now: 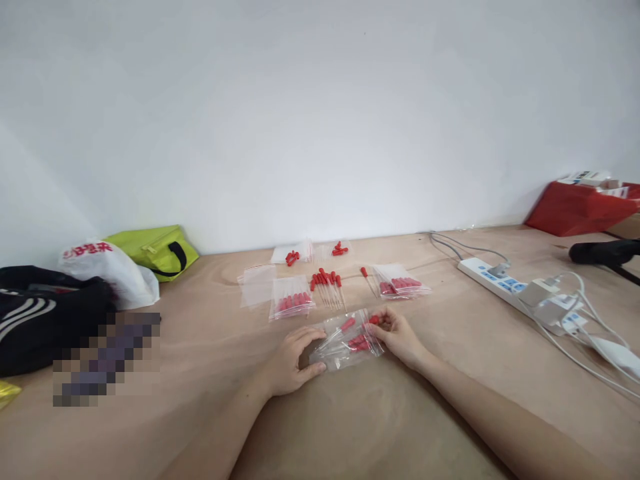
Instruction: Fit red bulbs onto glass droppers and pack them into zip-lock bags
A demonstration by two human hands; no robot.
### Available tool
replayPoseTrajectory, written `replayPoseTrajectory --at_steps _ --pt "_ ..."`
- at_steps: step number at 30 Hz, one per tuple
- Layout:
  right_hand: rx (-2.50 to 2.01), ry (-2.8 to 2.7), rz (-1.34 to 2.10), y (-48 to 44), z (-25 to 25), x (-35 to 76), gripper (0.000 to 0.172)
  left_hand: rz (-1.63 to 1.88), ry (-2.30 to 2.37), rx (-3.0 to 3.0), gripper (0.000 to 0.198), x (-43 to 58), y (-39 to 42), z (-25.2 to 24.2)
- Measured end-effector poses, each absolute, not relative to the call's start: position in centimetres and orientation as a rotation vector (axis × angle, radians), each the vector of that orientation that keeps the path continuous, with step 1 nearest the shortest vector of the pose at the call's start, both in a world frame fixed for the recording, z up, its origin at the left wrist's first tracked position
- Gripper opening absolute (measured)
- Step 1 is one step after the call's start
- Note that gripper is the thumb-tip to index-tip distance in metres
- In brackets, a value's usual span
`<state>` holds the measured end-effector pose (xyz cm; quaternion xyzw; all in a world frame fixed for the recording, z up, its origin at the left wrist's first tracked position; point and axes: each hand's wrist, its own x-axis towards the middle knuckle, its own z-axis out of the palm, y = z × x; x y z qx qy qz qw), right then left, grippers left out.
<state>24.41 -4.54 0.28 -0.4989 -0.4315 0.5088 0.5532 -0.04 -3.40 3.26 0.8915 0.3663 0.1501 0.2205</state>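
A clear zip bag (336, 357) lies on the table in front of me with several red-bulbed droppers in it. My left hand (295, 360) curves round the bag's left end, fingers at its upper edge and thumb at the lower corner. At the bag's right end, my right hand (397, 335) is closed on a dropper (374, 320) by its red bulb; the bag hides part of its stem. Beyond the hands lies a fan of loose droppers (327, 287). One single dropper (365, 273) rests to their right. Filled bags of droppers (293, 301) (403, 283) flank them.
Flat plastic bags (256, 285) lie left of the droppers. Small red bulbs (293, 257) sit on bags near the wall. A power strip (493, 280) with cables is at right, a red bag (580, 208) behind it. Green (150, 250), white (107, 273) and black bags (50, 320) stand left.
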Motion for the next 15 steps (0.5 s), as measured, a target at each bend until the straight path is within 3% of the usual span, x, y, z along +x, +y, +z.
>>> replayPoseTrajectory --at_steps 3,8,15 --pt "-1.181 -1.189 1.283 -4.4 0.2 24.4 0.036 0.423 1.011 2.472 0.043 0.0 -3.3 3.2" --pt "-1.131 -1.170 1.418 -4.0 -0.2 24.2 0.041 0.449 0.997 2.494 0.043 0.0 -3.2 3.1" --pt "-1.273 -1.271 1.194 -3.4 -1.2 24.7 0.028 0.460 0.989 2.482 0.041 0.1 -3.3 3.1"
